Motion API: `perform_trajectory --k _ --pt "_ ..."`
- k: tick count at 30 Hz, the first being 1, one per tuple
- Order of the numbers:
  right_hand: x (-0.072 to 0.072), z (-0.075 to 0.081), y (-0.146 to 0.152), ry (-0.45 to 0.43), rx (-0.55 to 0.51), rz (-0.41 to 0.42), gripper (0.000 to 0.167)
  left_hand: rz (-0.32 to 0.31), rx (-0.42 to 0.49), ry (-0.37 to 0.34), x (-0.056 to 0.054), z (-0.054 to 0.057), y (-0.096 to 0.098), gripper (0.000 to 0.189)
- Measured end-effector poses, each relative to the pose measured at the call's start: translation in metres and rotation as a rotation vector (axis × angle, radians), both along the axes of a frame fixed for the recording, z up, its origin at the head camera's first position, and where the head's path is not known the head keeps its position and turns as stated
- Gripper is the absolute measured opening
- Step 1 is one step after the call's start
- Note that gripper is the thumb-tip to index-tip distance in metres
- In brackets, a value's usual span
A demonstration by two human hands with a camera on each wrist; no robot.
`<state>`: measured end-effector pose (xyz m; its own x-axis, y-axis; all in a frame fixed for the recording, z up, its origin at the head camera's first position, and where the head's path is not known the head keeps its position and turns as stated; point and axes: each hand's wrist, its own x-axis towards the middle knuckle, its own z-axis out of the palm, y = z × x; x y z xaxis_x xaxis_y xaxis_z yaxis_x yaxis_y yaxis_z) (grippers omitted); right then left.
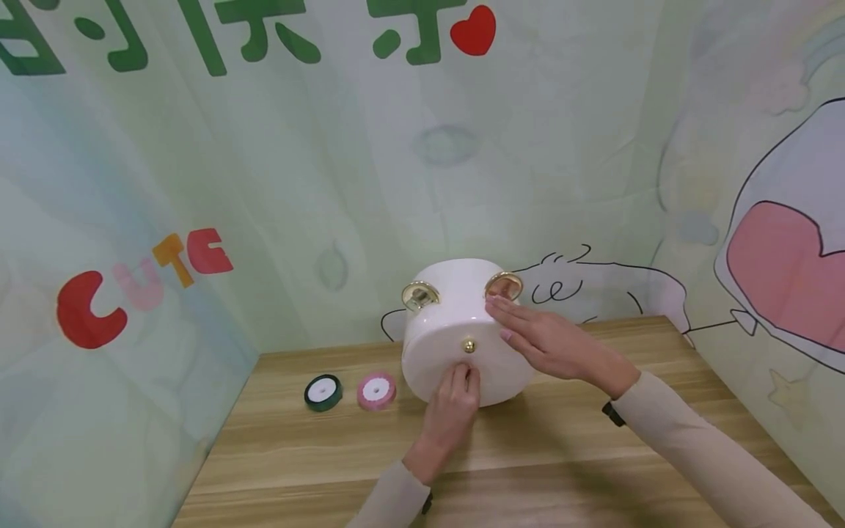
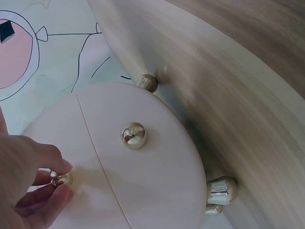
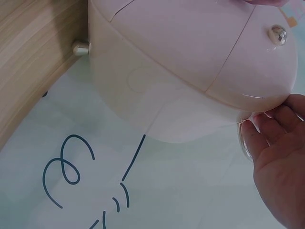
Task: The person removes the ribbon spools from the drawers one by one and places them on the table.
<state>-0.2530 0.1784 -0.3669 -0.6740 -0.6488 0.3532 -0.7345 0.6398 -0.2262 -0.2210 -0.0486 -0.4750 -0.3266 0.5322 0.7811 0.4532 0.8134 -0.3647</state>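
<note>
A white drum-shaped drawer box [image 1: 422,352] stands on the table with its round front towards me. Seams split the front into bands, and it has gold knobs. My left hand [image 1: 452,407] pinches the middle gold knob [image 2: 64,179] between thumb and fingers. The upper gold knob [image 1: 468,345] is free in the head view, and so is the lower gold knob [image 2: 134,135] in the left wrist view. My right hand [image 1: 551,341] rests with fingers extended on the box's upper right edge, beside a gold ear-shaped ring [image 1: 504,284]. In the right wrist view, its fingertips touch the rim.
A second gold ring [image 1: 420,295] sits on the box's top left. To the left lie a dark green ribbon spool [image 1: 323,392] and a pink ribbon spool [image 1: 376,390]. A printed curtain [image 1: 330,183] rises behind the wooden table [image 1: 297,469]. Small gold feet [image 2: 222,191] support the box.
</note>
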Motion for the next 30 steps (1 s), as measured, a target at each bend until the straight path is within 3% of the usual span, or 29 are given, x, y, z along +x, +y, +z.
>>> perform_trajectory --k 10,14,19,24,27,30 --pt "0.002 -0.002 0.0 -0.003 -0.012 -0.004 0.054 -0.015 -0.009 -0.041 0.001 0.001 -0.003 0.033" --pt "0.001 -0.002 0.0 0.006 -0.01 -0.003 0.054 -0.013 -0.013 -0.037 0.0 0.001 -0.004 0.044" --pt "0.0 -0.002 0.001 0.015 -0.012 0.003 0.054 -0.019 -0.033 0.016 0.001 0.0 -0.006 0.052" --pt "0.0 -0.003 0.002 0.019 -0.015 0.008 0.054 -0.092 -0.097 0.144 0.002 -0.008 -0.01 0.043" --pt "0.0 -0.003 0.002 0.013 -0.016 0.003 0.054 -0.106 -0.158 0.165 0.002 -0.017 -0.013 0.042" --pt "0.0 -0.003 0.002 0.005 -0.018 0.0 0.055 -0.089 -0.223 0.136 0.004 -0.024 -0.016 0.047"
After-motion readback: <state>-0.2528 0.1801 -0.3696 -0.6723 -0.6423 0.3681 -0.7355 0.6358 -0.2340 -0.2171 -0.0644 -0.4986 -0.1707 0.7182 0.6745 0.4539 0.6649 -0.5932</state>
